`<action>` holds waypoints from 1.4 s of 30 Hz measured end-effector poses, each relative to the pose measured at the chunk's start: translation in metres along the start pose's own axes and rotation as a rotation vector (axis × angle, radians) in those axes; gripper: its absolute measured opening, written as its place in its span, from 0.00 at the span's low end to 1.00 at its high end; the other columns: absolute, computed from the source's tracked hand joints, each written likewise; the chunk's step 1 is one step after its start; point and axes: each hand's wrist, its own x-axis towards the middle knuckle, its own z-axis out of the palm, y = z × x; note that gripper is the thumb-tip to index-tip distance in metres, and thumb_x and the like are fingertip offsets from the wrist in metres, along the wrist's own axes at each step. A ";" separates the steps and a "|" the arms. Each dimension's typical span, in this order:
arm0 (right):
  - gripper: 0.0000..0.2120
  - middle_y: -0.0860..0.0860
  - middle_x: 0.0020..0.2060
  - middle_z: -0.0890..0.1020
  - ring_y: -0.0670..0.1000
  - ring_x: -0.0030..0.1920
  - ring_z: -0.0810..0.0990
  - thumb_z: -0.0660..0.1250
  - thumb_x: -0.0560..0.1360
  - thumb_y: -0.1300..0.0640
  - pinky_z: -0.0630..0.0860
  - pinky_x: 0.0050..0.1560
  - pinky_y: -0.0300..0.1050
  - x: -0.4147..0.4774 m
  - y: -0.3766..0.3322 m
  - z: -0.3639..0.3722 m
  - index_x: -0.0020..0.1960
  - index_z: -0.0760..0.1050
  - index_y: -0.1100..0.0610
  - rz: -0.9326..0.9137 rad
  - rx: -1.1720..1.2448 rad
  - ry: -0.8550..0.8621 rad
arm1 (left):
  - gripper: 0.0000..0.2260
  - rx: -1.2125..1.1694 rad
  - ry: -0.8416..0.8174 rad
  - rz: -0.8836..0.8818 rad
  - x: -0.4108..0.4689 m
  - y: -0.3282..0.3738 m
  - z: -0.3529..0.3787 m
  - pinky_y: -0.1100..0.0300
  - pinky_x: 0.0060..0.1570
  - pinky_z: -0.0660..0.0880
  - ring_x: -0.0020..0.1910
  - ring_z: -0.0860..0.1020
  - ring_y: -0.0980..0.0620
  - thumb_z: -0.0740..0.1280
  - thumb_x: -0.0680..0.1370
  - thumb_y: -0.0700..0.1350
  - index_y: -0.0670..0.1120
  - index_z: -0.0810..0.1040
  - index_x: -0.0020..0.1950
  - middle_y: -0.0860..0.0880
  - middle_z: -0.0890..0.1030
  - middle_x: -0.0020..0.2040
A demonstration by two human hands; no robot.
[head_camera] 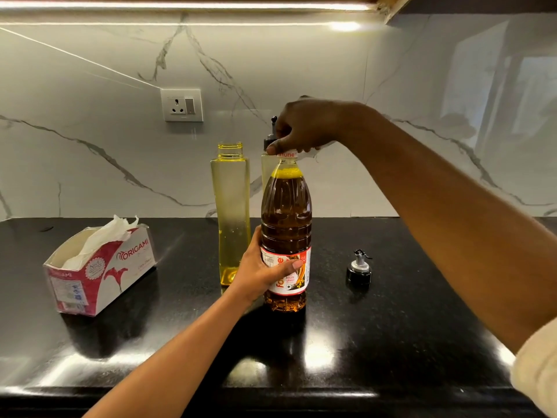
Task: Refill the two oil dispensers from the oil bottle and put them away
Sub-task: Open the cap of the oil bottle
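Note:
A full oil bottle (286, 212) of amber oil with a red and white label stands upright on the black counter (391, 342). My left hand (260, 268) grips its body at the label. My right hand (301, 128) is closed over its white cap. Just left of it stands an uncapped clear dispenser (230, 206) holding a little yellow oil at the bottom. A second dispenser (266, 167), with a black pourer top, stands behind the bottle and is mostly hidden. A loose black and silver pourer cap (358, 268) sits on the counter to the right.
An open tissue box (99, 267) lies on the counter at the left. A wall socket (181, 105) is set in the marble backsplash behind. The counter's front edge runs along the bottom of the view.

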 end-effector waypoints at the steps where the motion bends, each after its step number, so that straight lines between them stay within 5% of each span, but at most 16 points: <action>1: 0.19 0.56 0.45 0.81 0.49 0.40 0.78 0.62 0.77 0.46 0.70 0.34 0.36 0.000 0.001 -0.002 0.56 0.76 0.61 -0.013 0.049 -0.044 | 0.43 0.001 0.002 -0.001 0.000 0.000 0.000 0.58 0.57 0.76 0.58 0.78 0.57 0.76 0.49 0.71 0.65 0.64 0.60 0.59 0.77 0.59; 5: 0.15 0.51 0.58 0.76 0.49 0.53 0.76 0.64 0.78 0.57 0.74 0.44 0.37 -0.009 0.008 -0.013 0.64 0.72 0.54 -0.070 0.243 -0.180 | 0.41 -0.001 -0.007 -0.011 0.000 0.000 0.000 0.56 0.59 0.76 0.58 0.78 0.57 0.78 0.52 0.67 0.64 0.65 0.60 0.59 0.78 0.59; 9: 0.23 0.51 0.61 0.74 0.49 0.54 0.75 0.62 0.77 0.47 0.76 0.48 0.42 -0.013 0.007 -0.016 0.69 0.67 0.54 -0.008 0.317 -0.106 | 0.40 -0.003 -0.008 -0.011 -0.001 0.001 0.000 0.60 0.56 0.76 0.54 0.79 0.62 0.78 0.52 0.65 0.64 0.65 0.59 0.61 0.78 0.57; 13: 0.27 0.52 0.35 0.80 0.47 0.31 0.76 0.57 0.75 0.35 0.69 0.33 0.39 -0.008 0.000 -0.013 0.41 0.76 0.60 0.218 0.097 0.032 | 0.38 -0.008 -0.006 -0.006 -0.002 0.001 0.000 0.66 0.50 0.76 0.51 0.80 0.65 0.78 0.53 0.62 0.64 0.66 0.59 0.61 0.79 0.55; 16: 0.25 0.50 0.28 0.77 0.45 0.26 0.72 0.61 0.74 0.37 0.67 0.30 0.38 -0.005 -0.004 -0.009 0.33 0.72 0.57 0.187 0.016 0.041 | 0.36 -0.014 -0.006 -0.003 -0.001 0.000 0.000 0.67 0.47 0.76 0.51 0.80 0.64 0.77 0.55 0.60 0.63 0.66 0.59 0.60 0.79 0.55; 25: 0.13 0.55 0.47 0.78 0.47 0.37 0.76 0.62 0.78 0.56 0.73 0.32 0.38 -0.007 -0.001 -0.017 0.60 0.74 0.60 0.083 0.270 -0.130 | 0.36 -0.017 -0.014 -0.008 0.000 -0.001 0.000 0.59 0.56 0.77 0.55 0.79 0.59 0.77 0.55 0.60 0.64 0.65 0.60 0.59 0.78 0.57; 37: 0.11 0.52 0.47 0.77 0.49 0.45 0.80 0.65 0.76 0.63 0.81 0.43 0.39 -0.046 0.033 0.011 0.57 0.71 0.57 0.115 0.793 0.180 | 0.36 -0.024 -0.014 -0.010 -0.004 0.002 0.001 0.58 0.57 0.76 0.55 0.78 0.60 0.76 0.54 0.61 0.64 0.65 0.58 0.59 0.77 0.57; 42: 0.10 0.55 0.47 0.79 0.54 0.49 0.81 0.66 0.74 0.64 0.81 0.48 0.44 -0.086 0.063 0.081 0.55 0.73 0.59 0.277 0.996 0.160 | 0.44 -0.029 -0.016 -0.010 -0.005 0.001 0.001 0.61 0.54 0.76 0.57 0.78 0.58 0.76 0.47 0.71 0.65 0.64 0.59 0.58 0.77 0.58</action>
